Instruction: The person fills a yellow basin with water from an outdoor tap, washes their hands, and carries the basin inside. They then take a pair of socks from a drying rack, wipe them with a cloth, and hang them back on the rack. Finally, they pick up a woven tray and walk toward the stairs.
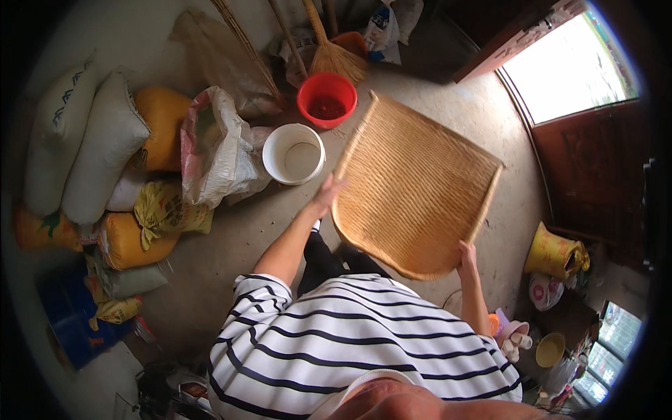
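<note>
A woven winnowing basket (415,184), shaped like a broad scoop, is held in front of my body above the floor. My left hand (326,197) grips its left rim, and my right hand (466,255) grips the right rim near the lower corner. The fingers of both hands are partly hidden by the rim. No contents show on the weave. Left of the basket, a white plastic bucket (294,154) stands on the floor nearest my left hand. Behind it sits a red plastic bucket (327,100) with something dark at the bottom.
An open-topped woven sack (215,152) stands beside the white bucket. Filled sacks (105,147) are piled along the left wall, above a blue drum (79,310). A straw broom (333,55) leans behind the red bucket. On the right are an open wooden door (517,39) and a yellow bag (554,253).
</note>
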A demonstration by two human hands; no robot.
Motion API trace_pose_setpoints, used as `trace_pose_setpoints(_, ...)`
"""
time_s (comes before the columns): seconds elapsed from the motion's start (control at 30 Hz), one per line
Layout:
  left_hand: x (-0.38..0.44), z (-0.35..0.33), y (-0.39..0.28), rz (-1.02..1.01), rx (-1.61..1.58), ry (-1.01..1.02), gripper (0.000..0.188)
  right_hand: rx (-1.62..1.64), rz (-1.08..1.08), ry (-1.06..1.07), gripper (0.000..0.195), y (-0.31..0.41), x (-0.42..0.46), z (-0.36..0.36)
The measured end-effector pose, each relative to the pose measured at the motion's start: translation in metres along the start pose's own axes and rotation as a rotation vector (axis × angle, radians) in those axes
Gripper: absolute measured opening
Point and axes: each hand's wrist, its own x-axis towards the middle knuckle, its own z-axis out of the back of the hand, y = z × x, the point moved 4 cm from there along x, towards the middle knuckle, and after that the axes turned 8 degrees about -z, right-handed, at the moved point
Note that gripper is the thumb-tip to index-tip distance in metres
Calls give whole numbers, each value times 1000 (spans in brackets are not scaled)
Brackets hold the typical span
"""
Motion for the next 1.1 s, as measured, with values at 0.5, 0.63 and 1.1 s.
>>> trace_pose_setpoints(0.5, -11, -5, -4, -74, 171, -137, 33, -155, -40, -28, 14, 43, -22, -11)
trace_pose_setpoints(0.63, -5, 5, 4, -227, 393, -105, 36, -38, -94, -66, 14, 43, -10, -14)
trace_pose_setpoints(1.1, -18, 28, -33, -240, 560, -297, 38, -168, -87, 58, 11, 49, 14, -52)
